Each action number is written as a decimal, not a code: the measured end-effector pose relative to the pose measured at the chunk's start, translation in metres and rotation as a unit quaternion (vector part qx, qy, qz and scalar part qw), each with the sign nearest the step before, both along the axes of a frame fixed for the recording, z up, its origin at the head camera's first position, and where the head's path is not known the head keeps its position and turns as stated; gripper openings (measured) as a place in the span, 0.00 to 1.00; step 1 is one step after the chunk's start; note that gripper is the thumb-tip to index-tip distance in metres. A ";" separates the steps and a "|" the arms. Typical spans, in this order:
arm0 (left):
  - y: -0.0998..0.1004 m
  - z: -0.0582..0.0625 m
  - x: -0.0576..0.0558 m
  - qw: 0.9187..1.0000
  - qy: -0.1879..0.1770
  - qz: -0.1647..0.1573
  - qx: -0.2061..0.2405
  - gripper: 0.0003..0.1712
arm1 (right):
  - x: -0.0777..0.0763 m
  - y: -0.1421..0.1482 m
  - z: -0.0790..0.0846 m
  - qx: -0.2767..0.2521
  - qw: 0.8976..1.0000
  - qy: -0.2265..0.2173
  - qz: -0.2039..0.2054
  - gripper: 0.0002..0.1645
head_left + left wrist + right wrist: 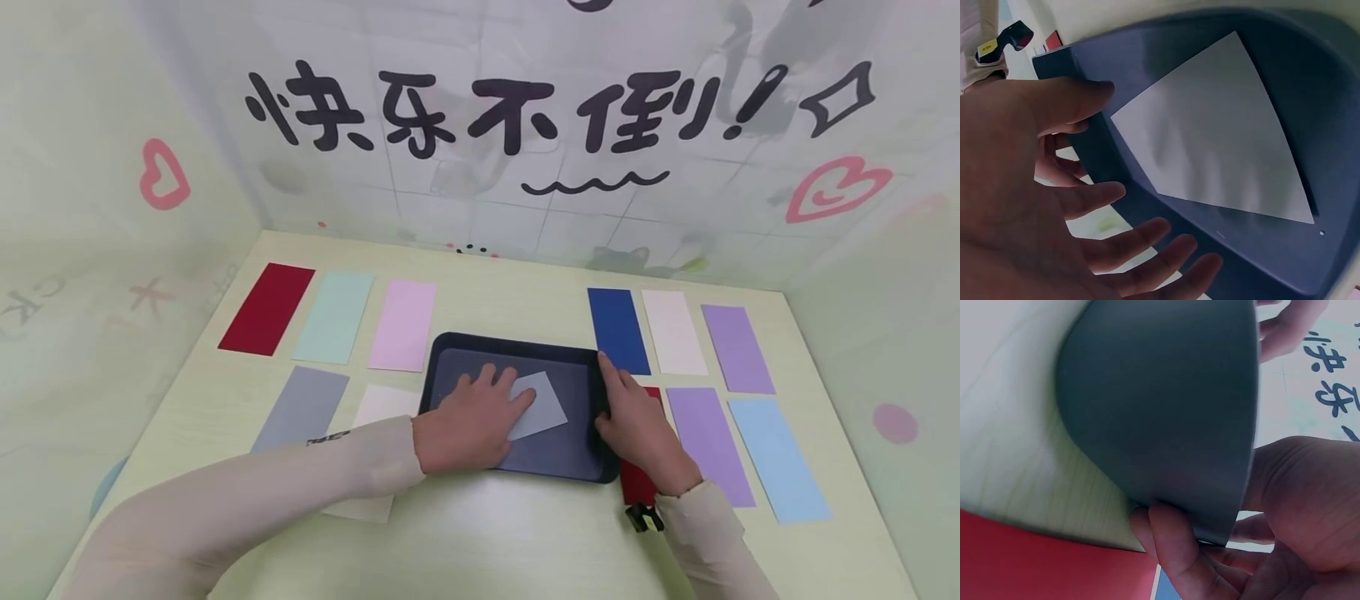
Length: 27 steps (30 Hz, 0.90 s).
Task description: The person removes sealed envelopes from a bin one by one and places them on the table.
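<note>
A dark blue-grey rectangular tray [525, 343] stands mid-table, with a pale grey sheet of paper [551, 408] lying askew on its floor. Over the tray's left half, my left hand [474, 417] is spread, its fingertips overlapping the sheet's left side in the head view. The left wrist view shows the left hand [1104, 206] with its fingers apart and the sheet [1210, 137] beyond them; contact cannot be told. My right hand [641, 425] grips the tray's right wall. In the right wrist view, that hand's fingers [1175, 544] lie against the wall's outer face.
Colored paper rectangles lie on both sides: dark red [267, 310], mint [334, 317], pink [403, 325] and grey [302, 404] at left; blue [618, 332], white [675, 332], purple [738, 348] and light blue [780, 458] at right. Printed curtains [480, 200] enclose the table.
</note>
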<state>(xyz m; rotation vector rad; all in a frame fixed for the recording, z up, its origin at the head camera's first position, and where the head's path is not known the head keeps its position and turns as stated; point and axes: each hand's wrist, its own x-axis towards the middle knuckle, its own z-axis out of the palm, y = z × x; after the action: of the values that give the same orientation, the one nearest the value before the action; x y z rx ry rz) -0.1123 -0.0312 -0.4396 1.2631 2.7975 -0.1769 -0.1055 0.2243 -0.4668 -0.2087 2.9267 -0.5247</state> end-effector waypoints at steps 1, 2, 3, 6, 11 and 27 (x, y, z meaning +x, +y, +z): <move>0.001 -0.001 0.000 1.000 -0.004 0.001 -0.006 0.34 | 0.000 0.000 0.000 0.000 1.000 0.000 0.000 0.53; 0.002 -0.002 -0.001 1.000 -0.007 0.001 -0.010 0.33 | 0.000 0.000 0.000 0.000 1.000 0.000 0.000 0.53; 0.002 -0.003 -0.001 1.000 -0.012 0.003 -0.013 0.33 | 0.000 -0.001 0.000 0.001 1.000 0.000 0.000 0.53; 0.003 -0.005 -0.002 1.000 -0.021 0.004 -0.020 0.31 | 0.000 -0.001 -0.001 0.000 1.000 -0.001 0.000 0.53; 0.002 -0.010 -0.001 1.000 -0.018 0.001 -0.025 0.27 | 0.000 -0.001 -0.001 -0.003 1.000 -0.001 -0.002 0.52; 0.000 -0.019 -0.005 1.000 -0.001 -0.009 -0.005 0.27 | 0.001 -0.001 -0.003 -0.003 1.000 0.002 -0.007 0.53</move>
<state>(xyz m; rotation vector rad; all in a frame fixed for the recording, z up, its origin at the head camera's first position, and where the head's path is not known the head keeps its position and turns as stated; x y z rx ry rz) -0.1172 -0.0309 -0.4582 1.2845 2.7804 -0.1906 -0.1045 0.2234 -0.4697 -0.1900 2.9323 -0.5345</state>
